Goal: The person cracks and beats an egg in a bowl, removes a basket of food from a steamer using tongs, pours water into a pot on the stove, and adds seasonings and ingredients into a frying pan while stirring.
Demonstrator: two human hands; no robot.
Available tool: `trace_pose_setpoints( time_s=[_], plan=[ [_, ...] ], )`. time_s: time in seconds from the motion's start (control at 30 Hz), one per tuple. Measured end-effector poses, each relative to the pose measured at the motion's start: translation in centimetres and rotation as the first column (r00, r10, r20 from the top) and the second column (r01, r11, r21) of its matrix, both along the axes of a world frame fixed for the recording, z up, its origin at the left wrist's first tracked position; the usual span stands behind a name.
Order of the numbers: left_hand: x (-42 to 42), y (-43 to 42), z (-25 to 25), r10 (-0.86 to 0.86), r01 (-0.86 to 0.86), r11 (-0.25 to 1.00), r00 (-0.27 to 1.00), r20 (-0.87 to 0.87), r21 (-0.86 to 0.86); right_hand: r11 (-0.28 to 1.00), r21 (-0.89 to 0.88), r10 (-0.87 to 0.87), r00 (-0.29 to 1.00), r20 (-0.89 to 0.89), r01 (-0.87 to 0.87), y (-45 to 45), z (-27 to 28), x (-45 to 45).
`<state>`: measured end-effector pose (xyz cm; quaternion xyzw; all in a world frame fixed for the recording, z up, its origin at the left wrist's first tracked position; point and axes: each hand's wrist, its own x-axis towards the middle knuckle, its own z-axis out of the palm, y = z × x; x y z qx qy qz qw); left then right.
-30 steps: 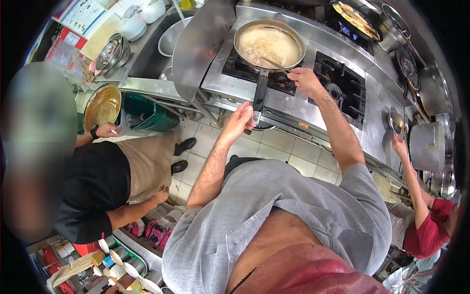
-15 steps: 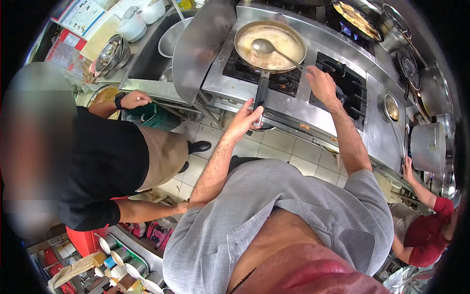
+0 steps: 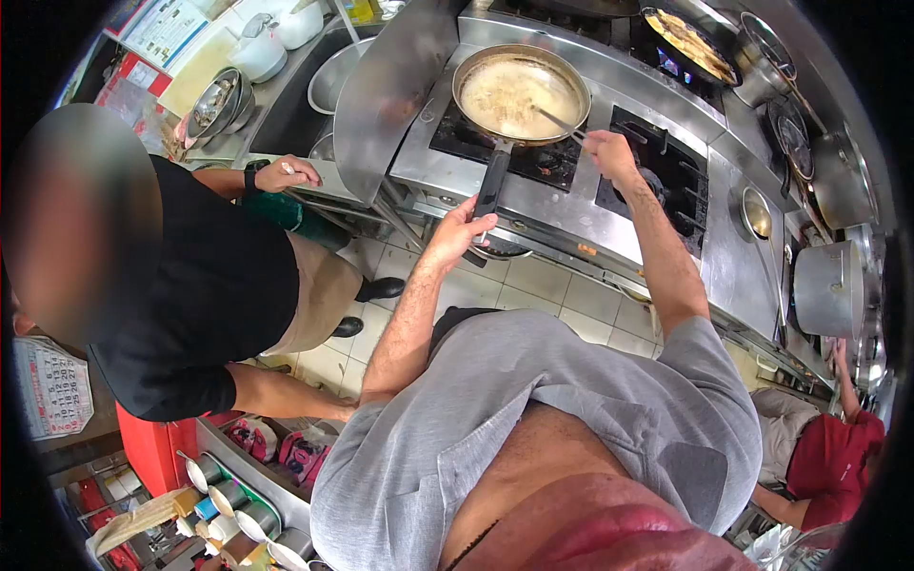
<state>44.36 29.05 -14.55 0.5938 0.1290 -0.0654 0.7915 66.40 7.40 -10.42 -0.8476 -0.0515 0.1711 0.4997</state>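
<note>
My left hand (image 3: 455, 234) is closed around the end of the black handle (image 3: 492, 181) of a wide frying pan (image 3: 543, 142). The pan stands on a stove burner, with a pale, bubbling liquid (image 3: 509, 88) in it. Gripped in my right hand (image 3: 612, 157) is the handle of a metal ladle (image 3: 560, 123). It slants into the pan from the right, and its bowl is hidden under the liquid.
Right of the pan lies another burner grate (image 3: 657, 171); beyond it, a second ladle (image 3: 757, 214) rests on the steel top. A pan with browned food (image 3: 687, 43) sits over a flame at the back. Co-workers stand at left (image 3: 209, 257) and far right (image 3: 833, 466).
The ladle's bowl, visible at the liquid's surface before, has sunk into it. My right hand has shifted slightly left. The left co-worker has leaned and lifted a hand; the other's has left the counter.
</note>
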Motion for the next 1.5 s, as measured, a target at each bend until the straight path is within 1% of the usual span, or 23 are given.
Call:
trace_pose_setpoints(
  time_s=[0.07,0.13,0.23,0.37,0.4,0.43,0.47,0.53,0.57,0.63,0.67,0.73,0.8,0.87,0.9,0.93,0.97,1.03,1.17,1.23,1.4,1.47,1.5],
  plan=[
    [-0.2,0.2,0.0,-0.007,0.007,1.0,1.0,0.017,0.01,0.999,0.049,0.002,1.0,0.005,-0.003,0.4,0.2,-0.5],
    [-0.4,0.1,0.2,0.007,-0.007,1.0,1.0,0.002,0.027,0.987,0.161,0.06,0.969,-0.239,-0.022,0.1,1.1,-1.0],
    [-0.9,0.0,0.4,0.009,-0.008,0.999,1.0,-0.021,0.033,0.969,0.216,0.188,0.932,-0.308,-0.124,-0.8,1.7,-1.5],
    [-2.2,0.9,0.4,0.081,-0.081,0.997,0.996,-0.048,0.011,0.966,0.205,0.211,0.938,-0.275,-0.157,-1.9,2.1,-2.6],
    [-2.8,1.6,0.1,0.083,-0.083,0.997,0.995,-0.047,0.011,0.962,-0.024,0.273,0.961,0.05,-0.272,-2.3,2.1,-3.0],
    [-3.5,2.6,-0.5,0.083,-0.081,0.996,0.994,-0.074,0.03,0.915,-0.275,0.381,0.857,0.348,-0.295,-2.6,2.2,-3.3],
    [-4.3,3.8,-1.4,0.084,-0.08,0.996,0.991,-0.101,0.049,0.913,-0.276,0.385,0.855,0.347,-0.299,-2.9,2.4,-3.6],
    [-6.4,5.9,-4.2,0.107,-0.103,0.994,0.989,-0.105,0.045,0.85,-0.514,0.458,0.648,0.608,-0.117,-3.4,3.0,-4.1],
    [-7.5,7.0,-5.8,0.185,-0.177,0.982,0.971,-0.152,0.064,0.851,-0.512,0.457,0.644,0.614,-0.115,-3.5,2.9,-3.7],
    [-9.6,9.0,-8.2,0.31,-0.291,0.95,0.915,-0.259,0.108,0.791,-0.608,0.445,0.615,0.651,0.072,-3.9,2.5,-2.2],
    [-11.6,9.7,-9.5,0.356,-0.33,0.934,0.873,-0.333,0.134,0.795,-0.602,0.441,0.611,0.658,0.075,-4.2,1.9,-1.7],
    [-16.0,12.2,-16.3,0.426,-0.407,0.904,0.838,-0.34,0.127,0.713,-0.682,0.451,0.637,0.626,0.166,-4.1,1.8,0.0],
    [-21.1,12.9,-19.1,0.459,-0.433,0.882,0.696,-0.553,0.186,0.713,-0.687,0.433,0.683,0.588,0.139,-4.1,2.2,0.7],
    [-27.1,13.7,-14.0,0.281,-0.264,0.955,0.654,-0.702,0.136,0.73,-0.683,0.419,0.781,0.463,0.013,-4.8,1.8,2.3],
    [-30.1,14.8,-8.9,0.104,-0.118,0.993,0.675,-0.73,0.033,0.816,-0.575,0.428,0.737,0.524,-0.065,-5.5,1.6,3.0],
    [-31.4,15.0,-7.0,0.028,-0.045,0.999,0.677,-0.736,-0.003,0.866,-0.455,0.355,0.896,0.269,-0.207,-5.6,3.1,2.9],
    [-32.1,14.9,-6.1,0.003,-0.014,1.0,0.684,-0.73,-0.009,0.917,-0.336,0.272,0.953,0.133,-0.215,-5.5,4.7,2.0],
    [-32.5,13.9,-6.0,0.031,-0.016,0.999,0.706,-0.708,0.028,0.967,-0.16,0.179,0.977,-0.112,-0.196,-5.3,6.1,1.3],
    [-30.5,11.6,-9.1,0.14,-0.086,0.99,0.75,-0.647,0.115,0.986,-0.01,0.156,0.952,-0.264,-0.164,-4.2,6.2,0.3],
    [-28.4,10.9,-10.6,0.185,-0.112,0.981,0.781,-0.597,0.158,0.974,0.175,0.201,0.906,-0.373,-0.144,-3.9,4.5,0.5],
    [-20.8,9.9,-13.0,0.286,-0.185,0.944,0.869,-0.404,0.272,0.938,0.315,0.246,0.915,-0.321,-0.142,-2.3,1.8,-1.9],
    [-17.3,9.9,-13.8,0.367,-0.204,0.902,0.826,-0.428,0.38,0.938,0.283,0.248,0.958,-0.143,-0.2,-1.8,1.8,-3.6],
    [-16.2,10.0,-14.1,0.37,-0.263,0.916,0.845,-0.387,0.303,0.913,0.219,0.346,0.938,0.024,-0.343,-2.4,0.6,-2.9]
  ],
)
